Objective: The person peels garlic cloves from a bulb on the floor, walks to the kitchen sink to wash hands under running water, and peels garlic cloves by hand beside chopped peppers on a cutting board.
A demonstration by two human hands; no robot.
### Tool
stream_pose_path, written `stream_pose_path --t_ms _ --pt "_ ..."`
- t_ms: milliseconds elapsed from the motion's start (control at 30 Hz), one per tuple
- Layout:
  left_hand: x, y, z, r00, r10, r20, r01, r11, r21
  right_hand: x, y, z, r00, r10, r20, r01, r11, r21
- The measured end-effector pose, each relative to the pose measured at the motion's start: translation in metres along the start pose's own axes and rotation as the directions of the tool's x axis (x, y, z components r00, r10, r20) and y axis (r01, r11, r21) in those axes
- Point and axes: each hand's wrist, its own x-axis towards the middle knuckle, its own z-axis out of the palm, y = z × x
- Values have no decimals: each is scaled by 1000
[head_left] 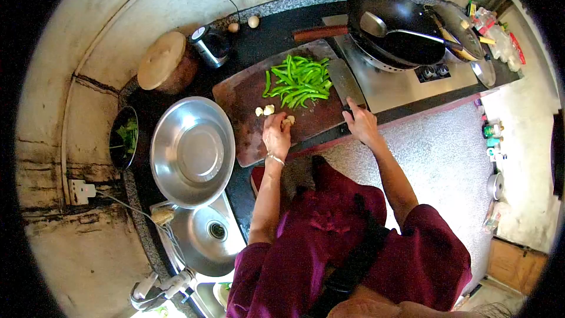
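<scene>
Sliced green peppers (pixel 300 81) lie heaped on the dark wooden cutting board (pixel 247 91). Pale pieces that look like garlic (pixel 269 109) sit in front of the peppers. My left hand (pixel 276 135) is on the board's front part, its fingers bent and close together at more of these pieces; whether it grips one is too small to tell. To the right, my right hand (pixel 360 122) is at the handle end of a broad cleaver (pixel 346 84), which lies flat at the board's right edge. Its index finger points along the blade and the handle is mostly hidden.
A large metal basin (pixel 165 165) stands left of the board, above the sink (pixel 200 235). Behind are a lidded pot (pixel 162 62), a kettle (pixel 210 47) and two eggs. On the right, a wok (pixel 406 17) with a ladle rests on the stove (pixel 376 88).
</scene>
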Motion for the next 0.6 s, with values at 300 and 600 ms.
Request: stream_pose_path --t_ms 300,600 --pt "1 -5 -6 981 -196 -16 190 968 -164 55 -6 -21 932 -143 333 217 956 -195" --pt "-3 12 -13 953 -294 -74 273 938 -213 61 -68 43 751 -566 341 475 821 315"
